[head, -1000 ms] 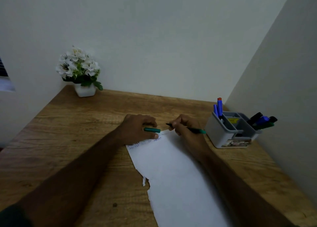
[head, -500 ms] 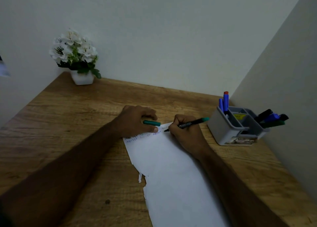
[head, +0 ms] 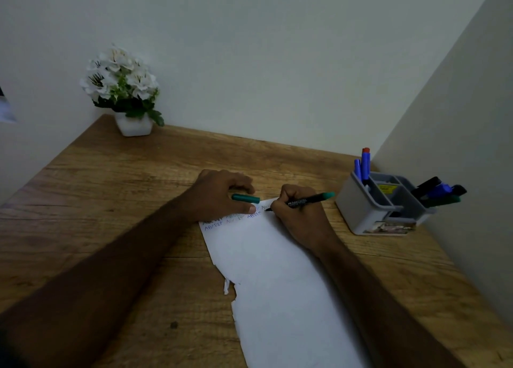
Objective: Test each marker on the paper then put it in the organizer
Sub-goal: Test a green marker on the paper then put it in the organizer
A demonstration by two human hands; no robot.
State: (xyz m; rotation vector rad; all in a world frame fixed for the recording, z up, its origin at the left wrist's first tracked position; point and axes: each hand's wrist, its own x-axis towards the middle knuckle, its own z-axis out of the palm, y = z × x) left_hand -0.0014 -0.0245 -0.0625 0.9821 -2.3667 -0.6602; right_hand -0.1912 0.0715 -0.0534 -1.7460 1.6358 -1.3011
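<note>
A white sheet of paper [head: 277, 278] with a torn left edge lies on the wooden desk [head: 111, 201], with a row of handwriting near its top. My right hand [head: 298, 217] holds a black marker with a green end [head: 305, 200], its tip touching the paper's top. My left hand [head: 219, 198] presses down the paper's top corner and holds the green cap [head: 245, 198] between its fingers. A grey organizer [head: 369, 214] stands at the right, with blue markers [head: 364, 164] upright in one compartment and several dark markers [head: 438, 191] leaning out of another.
A white pot of white flowers [head: 125, 95] stands in the desk's far left corner. Walls close the desk at the back and right, and the organizer sits against the right wall.
My right hand has turned the marker from pointing away to tip down on the paper. The left hand and the cap have stayed in place.
</note>
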